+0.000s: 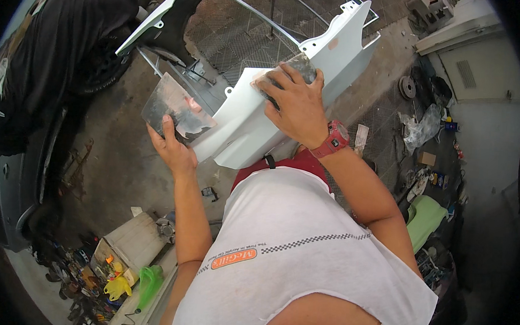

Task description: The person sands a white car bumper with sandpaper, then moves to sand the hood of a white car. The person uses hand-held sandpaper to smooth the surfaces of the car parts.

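Pressing evenly seems best where the dark sheet (305, 67) is held under the spread fingers of the right hand (302, 108) — over the white panel (249, 119), set just before the torso (304, 216). The smeared plate (177, 105), pinched by the left hand (175, 152), should be kept level.

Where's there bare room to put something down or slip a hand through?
The floor looks mostly open between the dark car and the left hand. The white panel has a bare stretch between that hand's flat plate and the right hand. It's crowded right, around the clear plastic, and lower left, around the yellow item.
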`<state>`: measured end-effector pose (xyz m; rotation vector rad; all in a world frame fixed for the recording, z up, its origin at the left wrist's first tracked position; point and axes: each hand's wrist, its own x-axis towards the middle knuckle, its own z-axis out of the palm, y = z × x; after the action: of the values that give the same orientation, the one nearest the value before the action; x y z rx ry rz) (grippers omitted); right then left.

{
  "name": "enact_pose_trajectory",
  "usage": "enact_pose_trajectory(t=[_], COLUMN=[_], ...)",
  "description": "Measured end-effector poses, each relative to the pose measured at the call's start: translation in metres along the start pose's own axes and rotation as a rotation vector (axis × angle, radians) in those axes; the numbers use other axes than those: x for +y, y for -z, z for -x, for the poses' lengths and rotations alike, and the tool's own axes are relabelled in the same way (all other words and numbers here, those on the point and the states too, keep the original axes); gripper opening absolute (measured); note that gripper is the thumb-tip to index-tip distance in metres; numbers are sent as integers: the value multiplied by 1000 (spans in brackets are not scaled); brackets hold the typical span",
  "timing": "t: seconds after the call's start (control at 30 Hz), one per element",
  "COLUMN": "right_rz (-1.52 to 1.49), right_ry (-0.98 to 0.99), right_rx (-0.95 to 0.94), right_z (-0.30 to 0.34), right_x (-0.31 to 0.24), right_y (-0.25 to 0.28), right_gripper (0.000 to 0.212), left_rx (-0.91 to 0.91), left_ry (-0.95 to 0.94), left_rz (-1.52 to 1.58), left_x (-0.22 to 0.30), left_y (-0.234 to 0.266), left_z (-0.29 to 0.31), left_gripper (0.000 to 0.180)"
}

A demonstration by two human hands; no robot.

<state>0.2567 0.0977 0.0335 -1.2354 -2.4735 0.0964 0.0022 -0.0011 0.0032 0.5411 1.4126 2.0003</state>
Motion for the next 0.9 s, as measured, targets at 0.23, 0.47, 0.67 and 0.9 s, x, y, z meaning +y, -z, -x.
enact_pose_trajectory(t=[0.23, 0.47, 0.67, 0.9], right_rz=[-63, -60, -80, -65], right_ry=[-99, -74, -71, -72], right_rx=[16, 53, 72, 47], right_z=[20, 25, 29, 28], right_x=[20, 13, 22, 11], right_y=[12, -7, 1, -7], right_gripper=[39, 42, 41, 40], left_rx=[-11, -21, -81, -21], left_ry=[-21, -1, -51, -38], left_rz=[5, -10, -14, -46], left_x=[-1, -1, -3, -2], left_y=[-1, 1, 2, -2], left_z=[1, -1, -4, -1], left_gripper=[51, 51, 50, 50])
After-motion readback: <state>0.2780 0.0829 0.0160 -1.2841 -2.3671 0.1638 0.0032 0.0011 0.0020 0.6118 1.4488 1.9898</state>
